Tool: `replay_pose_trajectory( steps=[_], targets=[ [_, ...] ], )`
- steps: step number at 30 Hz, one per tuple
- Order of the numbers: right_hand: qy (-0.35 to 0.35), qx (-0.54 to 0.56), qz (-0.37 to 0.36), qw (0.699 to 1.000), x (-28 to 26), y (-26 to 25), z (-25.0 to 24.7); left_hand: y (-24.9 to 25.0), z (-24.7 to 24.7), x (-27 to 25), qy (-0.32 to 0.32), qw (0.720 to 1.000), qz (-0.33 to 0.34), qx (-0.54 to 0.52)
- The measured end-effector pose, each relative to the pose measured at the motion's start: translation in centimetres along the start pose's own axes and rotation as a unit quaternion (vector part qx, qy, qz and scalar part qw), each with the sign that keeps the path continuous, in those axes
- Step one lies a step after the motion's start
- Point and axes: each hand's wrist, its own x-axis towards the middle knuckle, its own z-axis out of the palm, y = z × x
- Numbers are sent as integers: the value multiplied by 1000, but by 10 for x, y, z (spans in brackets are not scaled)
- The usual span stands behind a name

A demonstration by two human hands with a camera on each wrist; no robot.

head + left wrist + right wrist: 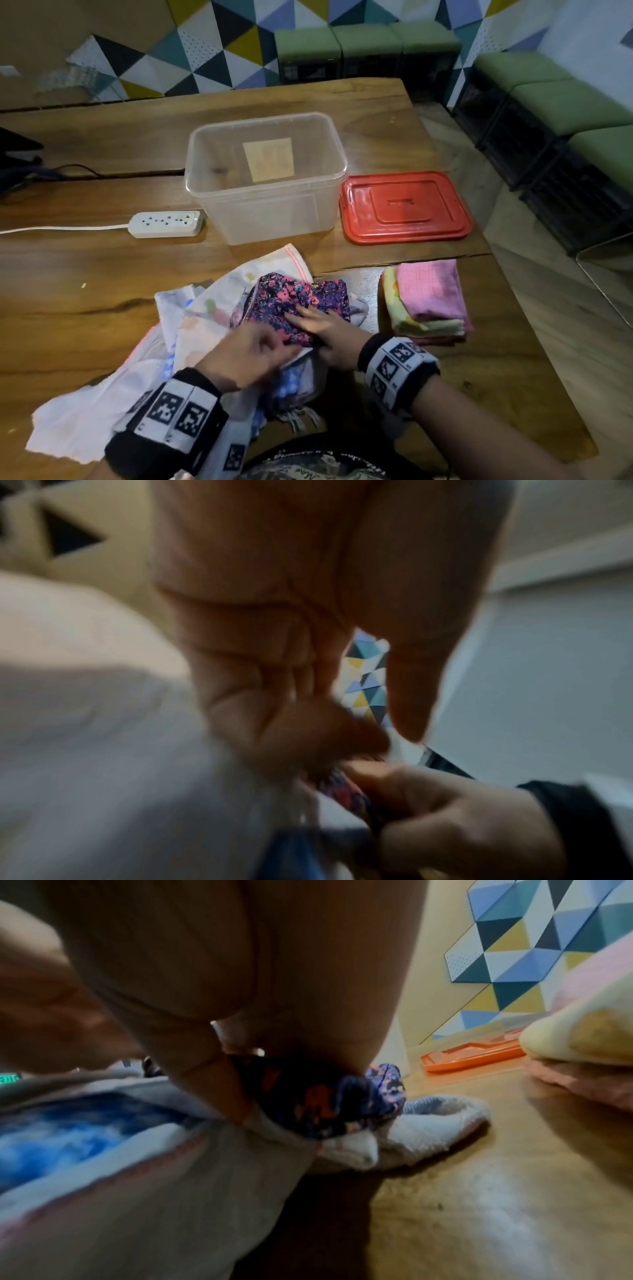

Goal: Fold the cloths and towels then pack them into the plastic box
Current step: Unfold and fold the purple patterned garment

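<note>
A purple floral cloth [294, 298] lies on a heap of white and pale printed cloths [195, 322] at the near middle of the wooden table [85, 274]. My right hand [318, 323] lies flat on the floral cloth [329, 1104], fingers straight, pressing it down. My left hand [282, 346] curls its fingers at the cloth's near edge and pinches it; the left wrist view is blurred there. Behind the heap stands the clear plastic box [263, 178], open, with only a paper label inside. A folded stack of pink and yellow cloths [428, 301] sits to the right.
The red lid [406, 207] lies flat to the right of the box. A white power strip [166, 223] with its cable lies to the box's left. A blue-and-white cloth [68, 1129] lies under the heap. The table's right edge runs just past the folded stack.
</note>
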Motion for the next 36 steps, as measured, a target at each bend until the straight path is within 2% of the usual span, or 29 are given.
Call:
replay_pose_trajectory(
  steps=[1,2,5,8,11,13,14,15,16,18,20,22,24,26,28,33,35,36],
  targets=[
    [-10,22,4,1000,1,2,-1,-1,5,-2,-69,994,-51,-62],
    [-16,44,5,999,2,4,-3,-2,9,-2,-92,983,-95,-128],
    [2,115,6,993,1,3,-11,4,18,3,-31,947,-164,-275],
    [58,214,23,975,0,-1,-14,12,29,5,9,903,-180,-389],
    [120,370,20,921,-8,-10,-10,17,40,8,56,844,-149,-512],
    [136,436,4,890,-15,-18,-9,18,43,14,77,803,-138,-575],
    [131,451,-10,883,-16,-20,-8,20,44,18,71,783,-142,-601],
    [114,441,-22,890,-18,-22,-8,23,46,23,60,768,-152,-619],
    [99,400,-23,911,-20,-22,-8,27,48,27,57,759,-164,-627],
    [97,335,-14,937,-28,-16,-9,34,51,35,73,753,-178,-629],
    [166,292,-2,942,-40,3,-12,37,53,41,83,741,-165,-645],
    [247,121,84,958,-56,31,-18,36,52,42,78,744,-161,-644],
    [213,-91,208,950,-74,62,-21,36,49,42,55,765,-166,-620],
    [154,-179,260,936,-82,88,-14,40,47,41,30,778,-160,-607],
    [141,-178,264,938,-82,102,-9,46,46,43,20,786,-152,-599],
    [189,-172,257,932,-78,113,-11,54,52,58,5,812,-158,-561],
    [253,-106,239,931,-85,122,-19,59,57,67,-19,825,-164,-541],
    [299,-36,222,927,-91,125,-26,62,59,72,-35,828,-170,-533]
  ],
)
